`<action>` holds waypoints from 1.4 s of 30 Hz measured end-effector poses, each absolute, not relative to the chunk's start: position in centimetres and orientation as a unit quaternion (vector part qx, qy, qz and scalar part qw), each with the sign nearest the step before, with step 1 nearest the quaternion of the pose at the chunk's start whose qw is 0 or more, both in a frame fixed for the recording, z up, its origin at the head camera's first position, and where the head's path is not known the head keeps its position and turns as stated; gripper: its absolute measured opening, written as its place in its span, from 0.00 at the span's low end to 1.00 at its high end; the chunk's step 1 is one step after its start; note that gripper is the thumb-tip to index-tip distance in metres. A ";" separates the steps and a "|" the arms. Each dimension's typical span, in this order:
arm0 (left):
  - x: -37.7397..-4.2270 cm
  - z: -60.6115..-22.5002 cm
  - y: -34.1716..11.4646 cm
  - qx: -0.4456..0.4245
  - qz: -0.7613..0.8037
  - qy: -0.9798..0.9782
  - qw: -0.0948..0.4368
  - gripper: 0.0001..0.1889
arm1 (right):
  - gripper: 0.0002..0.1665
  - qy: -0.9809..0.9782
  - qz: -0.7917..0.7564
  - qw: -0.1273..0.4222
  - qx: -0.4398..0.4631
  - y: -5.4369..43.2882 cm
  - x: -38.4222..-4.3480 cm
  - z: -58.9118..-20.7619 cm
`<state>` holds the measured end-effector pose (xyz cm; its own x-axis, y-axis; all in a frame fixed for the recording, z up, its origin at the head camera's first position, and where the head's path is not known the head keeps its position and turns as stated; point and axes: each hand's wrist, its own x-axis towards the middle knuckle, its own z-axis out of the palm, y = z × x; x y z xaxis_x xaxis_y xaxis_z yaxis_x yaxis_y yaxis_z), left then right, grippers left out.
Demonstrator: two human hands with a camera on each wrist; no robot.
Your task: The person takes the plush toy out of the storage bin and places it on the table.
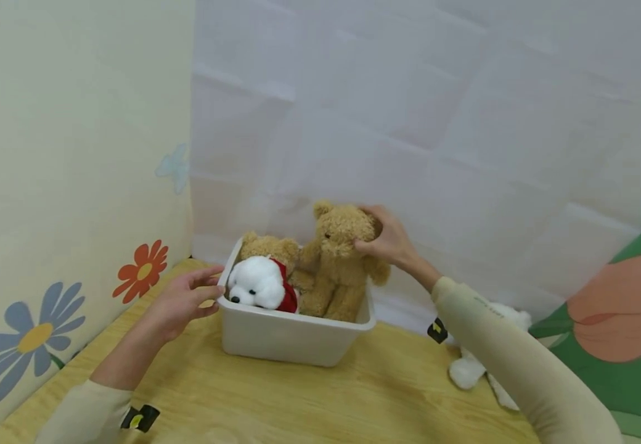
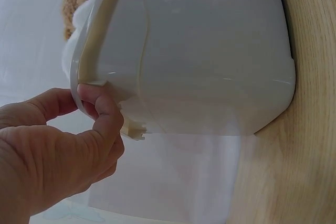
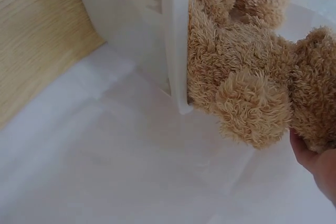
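Observation:
A white plastic bin (image 1: pixel 293 336) stands on the wooden table. My left hand (image 1: pixel 187 302) pinches its left rim; in the left wrist view the thumb and fingers (image 2: pixel 107 116) close on the rim from both sides. My right hand (image 1: pixel 389 237) grips the head of a brown teddy bear (image 1: pixel 339 259), which is upright in the bin's right part with its head above the rim. In the right wrist view the bear's fluffy arm (image 3: pixel 254 108) hangs outside the rim. A white plush dog (image 1: pixel 259 280) with red cloth and another brown teddy bear (image 1: pixel 270 246) fill the bin's left part.
Another white plush toy (image 1: pixel 467 372) lies on the table at the right, partly hidden behind my right sleeve. A white sheet (image 1: pixel 409 123) hangs close behind the bin. Flower-printed panels (image 1: pixel 76 154) border the table (image 1: pixel 215 394) on the left and right.

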<state>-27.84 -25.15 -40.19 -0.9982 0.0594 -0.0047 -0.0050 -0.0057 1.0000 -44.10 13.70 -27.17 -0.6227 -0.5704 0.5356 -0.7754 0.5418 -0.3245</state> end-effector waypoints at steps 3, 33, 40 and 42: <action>-28.1 -40.5 -25.3 0.016 0.709 0.704 0.022 0.34 | 0.45 -0.849 0.278 0.200 0.402 14.0 -44.1 -26.5; -29.0 -40.4 -26.3 0.051 0.694 0.718 0.022 0.36 | 0.38 -0.793 0.358 0.261 0.419 19.5 -36.8 -13.8; -28.5 -40.4 -27.4 0.053 0.691 0.720 0.016 0.37 | 0.39 -0.791 0.409 0.247 0.382 24.6 -38.0 -14.1; -28.3 -40.4 -27.8 0.058 0.691 0.721 0.015 0.37 | 0.40 -0.793 0.422 0.242 0.367 26.3 -38.2 -14.7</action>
<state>-28.34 -27.76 -40.43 -0.9929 0.1040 0.0582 0.0627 0.0397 0.9972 -38.23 26.35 -14.67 -0.6136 -0.3774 0.6936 -0.7862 0.3737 -0.4922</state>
